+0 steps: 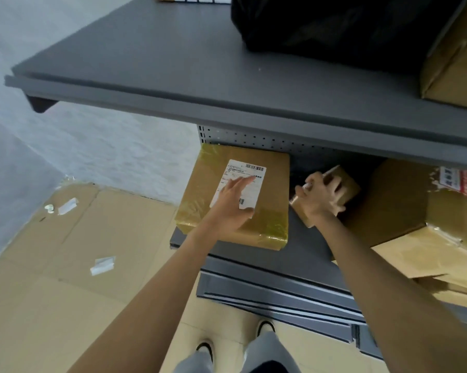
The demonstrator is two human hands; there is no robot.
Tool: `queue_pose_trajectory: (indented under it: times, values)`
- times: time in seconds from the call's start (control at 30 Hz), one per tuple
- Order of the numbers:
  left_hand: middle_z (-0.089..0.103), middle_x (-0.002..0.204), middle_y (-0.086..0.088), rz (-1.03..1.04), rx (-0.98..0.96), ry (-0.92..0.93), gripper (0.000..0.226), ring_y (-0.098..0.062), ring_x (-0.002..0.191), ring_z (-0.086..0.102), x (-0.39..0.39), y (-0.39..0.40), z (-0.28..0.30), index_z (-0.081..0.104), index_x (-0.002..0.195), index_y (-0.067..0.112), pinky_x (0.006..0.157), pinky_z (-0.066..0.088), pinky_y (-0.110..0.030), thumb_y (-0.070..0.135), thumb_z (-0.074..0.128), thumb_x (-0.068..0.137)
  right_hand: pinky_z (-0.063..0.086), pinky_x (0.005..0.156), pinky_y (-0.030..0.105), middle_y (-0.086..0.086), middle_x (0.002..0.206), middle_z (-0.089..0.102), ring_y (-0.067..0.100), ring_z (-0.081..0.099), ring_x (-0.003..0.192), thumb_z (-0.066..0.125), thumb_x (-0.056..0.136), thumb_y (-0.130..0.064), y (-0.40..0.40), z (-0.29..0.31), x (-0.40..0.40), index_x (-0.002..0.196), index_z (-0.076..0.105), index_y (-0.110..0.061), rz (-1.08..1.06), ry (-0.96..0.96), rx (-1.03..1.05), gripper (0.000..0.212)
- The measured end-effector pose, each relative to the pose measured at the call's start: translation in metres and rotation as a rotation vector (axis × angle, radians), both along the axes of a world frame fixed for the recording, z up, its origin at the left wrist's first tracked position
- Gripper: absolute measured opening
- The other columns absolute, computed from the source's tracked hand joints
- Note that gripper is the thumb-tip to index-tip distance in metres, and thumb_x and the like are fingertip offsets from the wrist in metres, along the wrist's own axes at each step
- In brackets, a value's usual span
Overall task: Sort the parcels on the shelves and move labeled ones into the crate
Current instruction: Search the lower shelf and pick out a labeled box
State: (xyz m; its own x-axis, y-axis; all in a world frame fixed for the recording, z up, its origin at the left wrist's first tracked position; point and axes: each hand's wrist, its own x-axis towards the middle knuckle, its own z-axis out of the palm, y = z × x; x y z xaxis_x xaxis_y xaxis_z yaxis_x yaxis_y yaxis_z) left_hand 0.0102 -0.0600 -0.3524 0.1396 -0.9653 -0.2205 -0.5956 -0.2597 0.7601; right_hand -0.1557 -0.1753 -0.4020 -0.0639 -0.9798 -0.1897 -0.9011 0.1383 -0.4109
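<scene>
right hand has its grip clenched round a small brown cardboard box on the lower shelf, fingers curled over its top while the box tilts up off the shelf. our left hand lies flat and released on the labeled parcel, straight fingers resting across its white shipping label; nothing is pinched there. that parcel, wrapped in yellowish tape, sits at the left end of the same shelf, just beside the small box. we cannot see any crate from here.

what could go wrong, as we judge it: the labeled parcel overhangs the shelf's front edge a little, so a push from the flat hand could slide it off onto the floor. the small box is held from above only, and it could twist out of the grip as it comes clear, or knock the large cardboard box just to its right. we cannot see a label on the small box, so it may be sorted wrongly. the upper shelf hangs close above, and lifting too high would strike its edge.

the shelving is dark grey metal with a perforated back panel. the upper shelf carries a black bag and another carton. flattened cardboard covers the floor, with scraps of white paper on it, beside a pale wall.
</scene>
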Motion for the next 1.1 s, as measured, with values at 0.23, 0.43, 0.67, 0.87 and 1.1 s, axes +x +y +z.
queue_pose_trajectory:
  times: [0.23,0.43,0.67,0.87,1.1]
  values:
    - [0.028,0.152,-0.002,-0.026,0.103,0.253,0.078,-0.02,0.137,0.03,-0.046,-0.003,0.008,0.022,0.146,0.027,0.111,0.027,-0.038,0.038,0.066,0.081,0.032,0.1,0.05,0.012,0.141,0.03,0.035,0.024,0.131,0.06,0.087,-0.027,0.059,0.031,-0.035,0.109,0.057,-0.021,-0.072,-0.427,-0.239,0.023]
    - [0.053,0.131,-0.004,0.023,0.218,0.709,0.064,-0.012,0.114,0.054,-0.077,0.008,0.02,0.047,0.129,0.016,0.098,0.047,-0.034,0.03,0.074,0.072,0.037,0.104,0.035,0.004,0.133,0.042,0.016,0.042,0.123,0.056,0.073,-0.037,0.095,0.069,-0.051,0.132,0.043,-0.023,-0.161,-0.973,-0.214,0.062]
    - [0.054,0.131,0.001,-0.016,0.136,0.701,0.078,-0.017,0.118,0.053,-0.089,0.022,0.015,0.033,0.141,0.018,0.085,0.048,-0.028,-0.001,0.071,0.075,0.048,0.089,0.024,-0.001,0.122,0.061,0.014,0.056,0.114,0.055,0.069,-0.021,0.125,0.071,-0.076,0.142,0.035,-0.021,-0.087,-1.101,-0.02,0.076]
    - [0.046,0.141,0.0,-0.051,0.094,0.605,0.083,-0.006,0.117,0.048,-0.094,0.023,0.004,0.031,0.142,0.019,0.084,0.046,-0.021,-0.008,0.069,0.073,0.049,0.074,0.009,-0.019,0.111,0.063,-0.001,0.057,0.106,0.054,0.072,-0.011,0.137,0.071,-0.085,0.114,0.045,-0.047,0.016,-1.087,0.103,0.056]
    - [0.048,0.101,0.021,0.022,0.111,0.474,0.075,0.006,0.079,0.049,-0.101,0.012,-0.009,0.03,0.142,0.023,0.041,0.037,0.0,0.0,0.065,0.079,0.043,0.102,0.033,-0.011,0.116,0.058,0.015,0.051,0.12,0.058,0.089,-0.009,0.12,0.045,-0.082,0.144,0.028,-0.029,-0.122,-1.06,0.189,0.065]
